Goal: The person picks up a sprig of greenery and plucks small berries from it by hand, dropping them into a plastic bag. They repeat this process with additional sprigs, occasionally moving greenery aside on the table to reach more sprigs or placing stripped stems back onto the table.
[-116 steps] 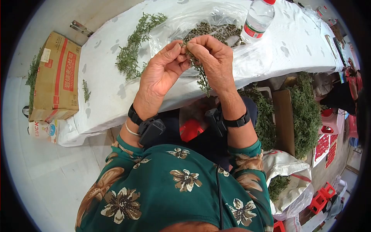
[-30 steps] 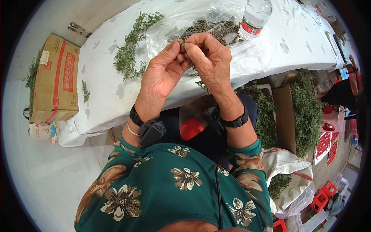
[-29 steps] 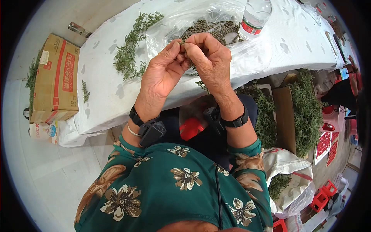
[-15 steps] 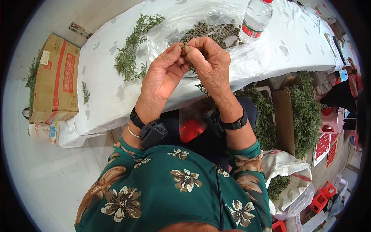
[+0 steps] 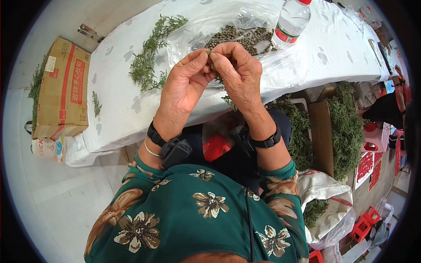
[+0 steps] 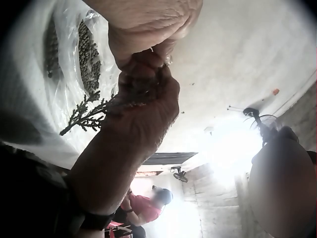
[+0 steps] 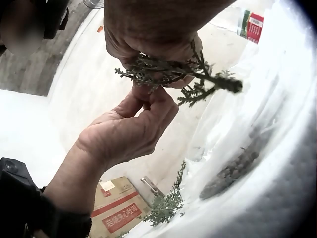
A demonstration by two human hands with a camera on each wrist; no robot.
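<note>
Both hands meet over the table's near side. The right hand (image 5: pixel 240 72) curls its fingers round a green sprig (image 5: pixel 229 101), whose lower end shows below the palm. In the right wrist view the sprig (image 7: pixel 203 82) sticks out from that hand, its cut stem to the right. The left hand (image 5: pixel 186 83) pinches at the same spot, fingertips touching the right hand's; what lies between the tips is too small to tell. Behind the hands, small round brown-green pods (image 5: pixel 228 34) lie in a clear plastic bag (image 5: pixel 182 39).
A water bottle (image 5: pixel 291 22) stands beside the bag. Loose greenery (image 5: pixel 147 61) lies at left, near a cardboard box (image 5: pixel 66 87). To the right below the table are more branches (image 5: pixel 346 127) and a white sack (image 5: pixel 324 188). A person (image 6: pixel 146 206) is in the background.
Compared with the earliest view, the sprig sits further inside the right hand, with less hanging below. The hands have otherwise shifted only slightly, staying together at the fingertips.
</note>
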